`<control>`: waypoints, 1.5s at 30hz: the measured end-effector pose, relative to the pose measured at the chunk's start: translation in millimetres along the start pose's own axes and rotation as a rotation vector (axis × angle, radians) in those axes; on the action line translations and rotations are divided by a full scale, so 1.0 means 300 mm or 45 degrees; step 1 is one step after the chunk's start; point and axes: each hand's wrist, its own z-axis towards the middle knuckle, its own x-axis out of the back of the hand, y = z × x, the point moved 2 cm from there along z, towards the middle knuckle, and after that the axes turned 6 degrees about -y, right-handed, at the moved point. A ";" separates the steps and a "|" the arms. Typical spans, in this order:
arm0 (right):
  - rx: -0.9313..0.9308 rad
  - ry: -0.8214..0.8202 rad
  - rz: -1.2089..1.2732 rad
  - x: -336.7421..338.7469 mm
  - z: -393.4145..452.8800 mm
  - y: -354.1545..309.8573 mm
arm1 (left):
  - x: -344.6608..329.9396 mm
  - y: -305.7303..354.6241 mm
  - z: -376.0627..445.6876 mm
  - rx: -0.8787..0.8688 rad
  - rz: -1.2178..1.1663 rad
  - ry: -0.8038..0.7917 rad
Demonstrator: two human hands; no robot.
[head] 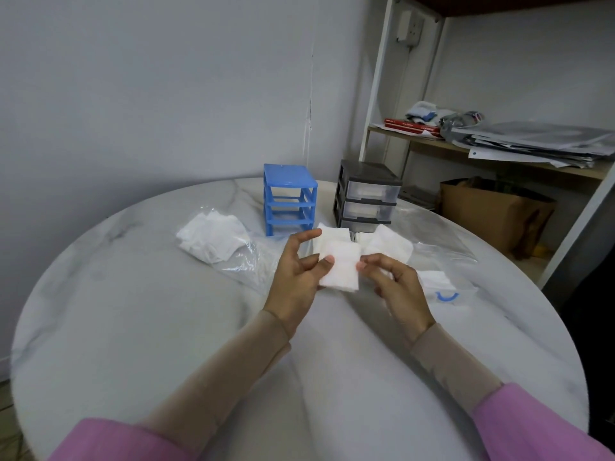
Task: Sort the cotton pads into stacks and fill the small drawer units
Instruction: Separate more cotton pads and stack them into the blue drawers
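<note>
I hold a small stack of square white cotton pads [340, 266] above the round white marble-patterned table [133, 327], between both my hands. My left hand [298, 274] grips the stack's left edge, thumb on top, with the index finger stretched out straight beyond it. My right hand [396, 287] pinches the right edge with thumb and fingertips; the other fingers curl underneath.

Behind the stack, more loose white cotton pads [382, 242] lie on the table in front of the dark grey three-drawer unit with clear drawers [367, 197], whose upper two drawers are closed and show white inside. The blue plastic drawer frame [289, 199] stands just left of it with its slots bare. Further left, a crumpled heap of white pads [213, 239] rests on a clear plastic bag [246, 264]. Near my right hand lies another clear bag with a blue mark [446, 294], holding some pads.
</note>
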 end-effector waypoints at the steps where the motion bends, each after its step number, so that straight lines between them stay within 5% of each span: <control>1: -0.003 0.000 0.049 0.002 0.002 0.000 | 0.006 0.001 0.001 -0.024 0.022 0.018; 7: 0.035 -0.028 0.330 0.007 -0.006 -0.022 | 0.039 -0.012 0.016 -0.118 0.305 0.084; 14: 0.025 -0.388 0.195 -0.041 -0.041 -0.019 | 0.008 0.010 -0.005 -0.056 0.101 0.018; 45: 0.088 -0.389 -0.065 -0.048 -0.054 -0.021 | -0.009 0.008 -0.007 0.110 -0.033 0.008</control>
